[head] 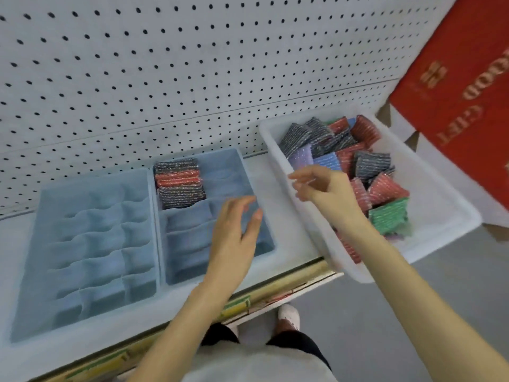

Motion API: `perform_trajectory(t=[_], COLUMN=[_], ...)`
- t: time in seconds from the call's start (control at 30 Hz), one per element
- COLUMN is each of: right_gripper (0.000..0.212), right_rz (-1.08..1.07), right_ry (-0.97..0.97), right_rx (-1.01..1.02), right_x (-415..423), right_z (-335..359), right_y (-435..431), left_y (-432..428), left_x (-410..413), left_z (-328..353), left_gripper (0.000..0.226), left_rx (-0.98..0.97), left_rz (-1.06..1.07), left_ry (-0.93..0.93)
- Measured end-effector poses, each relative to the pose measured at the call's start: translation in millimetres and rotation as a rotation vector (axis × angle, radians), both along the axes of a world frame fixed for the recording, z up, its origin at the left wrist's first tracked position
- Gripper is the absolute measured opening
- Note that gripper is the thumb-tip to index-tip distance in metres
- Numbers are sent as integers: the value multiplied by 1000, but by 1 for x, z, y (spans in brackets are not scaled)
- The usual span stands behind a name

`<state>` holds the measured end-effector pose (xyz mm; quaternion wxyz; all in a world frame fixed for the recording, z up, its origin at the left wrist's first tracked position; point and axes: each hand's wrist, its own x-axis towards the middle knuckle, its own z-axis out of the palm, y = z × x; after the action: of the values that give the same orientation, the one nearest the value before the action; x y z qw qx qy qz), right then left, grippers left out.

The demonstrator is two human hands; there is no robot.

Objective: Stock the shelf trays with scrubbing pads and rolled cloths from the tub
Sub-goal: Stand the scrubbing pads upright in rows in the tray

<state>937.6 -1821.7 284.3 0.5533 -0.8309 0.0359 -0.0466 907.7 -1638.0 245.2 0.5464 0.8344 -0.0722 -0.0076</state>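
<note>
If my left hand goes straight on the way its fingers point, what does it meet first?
Probably the right tray's empty back compartment, beside the stacked pads. If the left hand passes above that, it would meet the pegboard behind. Height is hard to judge.

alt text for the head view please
Two bare hands reach over a shelf: the left hand hovers above a blue tray with scrubbing pads stacked in one back compartment, the right hand over the rim of a white tub of loose pads.

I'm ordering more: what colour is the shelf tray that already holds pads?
Light blue. The tray shows best in the head view.
</note>
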Motion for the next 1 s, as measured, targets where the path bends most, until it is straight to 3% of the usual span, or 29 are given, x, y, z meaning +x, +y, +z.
perform_trajectory(t=[0.17, 0.33, 0.43, 0.57, 0.7, 0.8, 0.9, 1.0], right_gripper=[21, 59, 73, 62, 32, 23, 27, 32], right_rz=[15, 328, 499, 541, 538, 574, 661, 755], right_ry=[166, 321, 275, 165, 254, 252, 295, 393], right_rx=[-463, -788, -938, -899, -544, -302, -315, -489], right_x=[-3, 23, 35, 45, 58, 65, 62, 51], right_z=[-19, -38, -52, -55, -41, -26, -17, -38], right_y=[-116, -157, -167, -181, -211, -251, -283, -287], left_y=[-87, -140, -164, -184, -186, -186, -189, -190], left_x=[-8, 3, 8, 6, 6, 7, 7, 7], left_z=[1, -5, -10, -16, -20, -21, -18, -16], left_gripper=[37, 32, 29, 27, 31, 24, 25, 27], left_rx=[-68, -22, -9, 69, 127, 142, 142, 150], left_rz=[-123, 47, 184, 277, 311, 325, 337, 345], left_ry=[2, 137, 144, 120, 73, 60, 63, 62])
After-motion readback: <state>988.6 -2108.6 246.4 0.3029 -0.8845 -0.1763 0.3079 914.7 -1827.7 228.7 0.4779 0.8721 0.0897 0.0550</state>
